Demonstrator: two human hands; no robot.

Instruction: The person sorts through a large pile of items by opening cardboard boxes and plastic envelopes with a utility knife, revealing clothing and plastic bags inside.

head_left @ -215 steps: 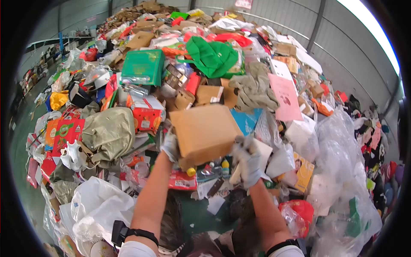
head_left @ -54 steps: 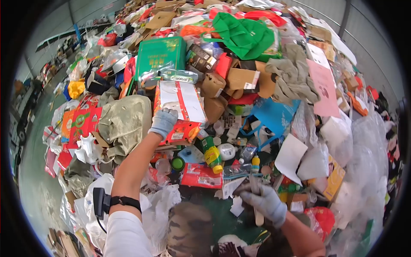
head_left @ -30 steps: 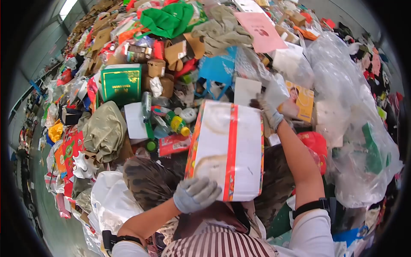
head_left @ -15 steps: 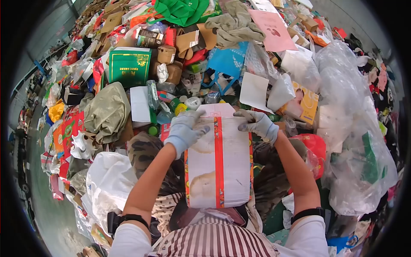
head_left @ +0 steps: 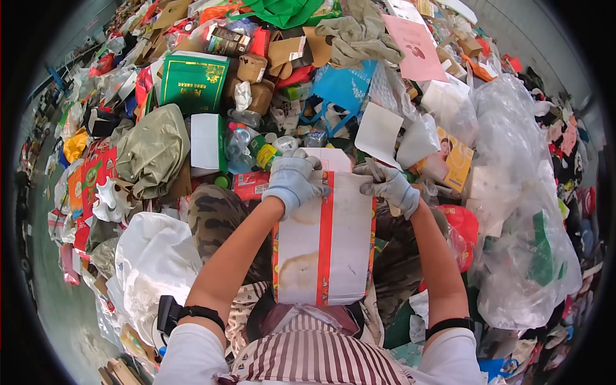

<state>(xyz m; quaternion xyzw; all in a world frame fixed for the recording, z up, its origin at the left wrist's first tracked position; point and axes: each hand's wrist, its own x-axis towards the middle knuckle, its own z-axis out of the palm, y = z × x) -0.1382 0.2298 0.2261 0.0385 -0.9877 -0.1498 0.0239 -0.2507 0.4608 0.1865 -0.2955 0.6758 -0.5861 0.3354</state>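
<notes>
A white cardboard box (head_left: pixel 298 256) with a red stripe down its middle and brown stains stands tilted between my knees. My left hand (head_left: pixel 294 183), in a pale work glove, grips its upper left edge, with the thumb on the box face. At the upper right corner, my gloved right hand (head_left: pixel 390 187) is closed, its fingertips by the box edge. A thin greyish thing shows at the right fingers, too small to name. Beyond the top edge sticks out a pale flap (head_left: pixel 328 158).
Mixed waste surrounds me: a green box (head_left: pixel 192 83), a blue bag (head_left: pixel 343 93), plastic bottles (head_left: pixel 240 144) and a yellow box (head_left: pixel 446 160). Large clear plastic sheeting (head_left: pixel 513 192) lies at right, a white sack (head_left: pixel 157 256) at left. Bare floor (head_left: pixel 58 289) shows far left.
My left hand has moved right along the box's top, nearer the red stripe. The right hand has turned and closed more, and the thin greyish thing now shows at its fingers.
</notes>
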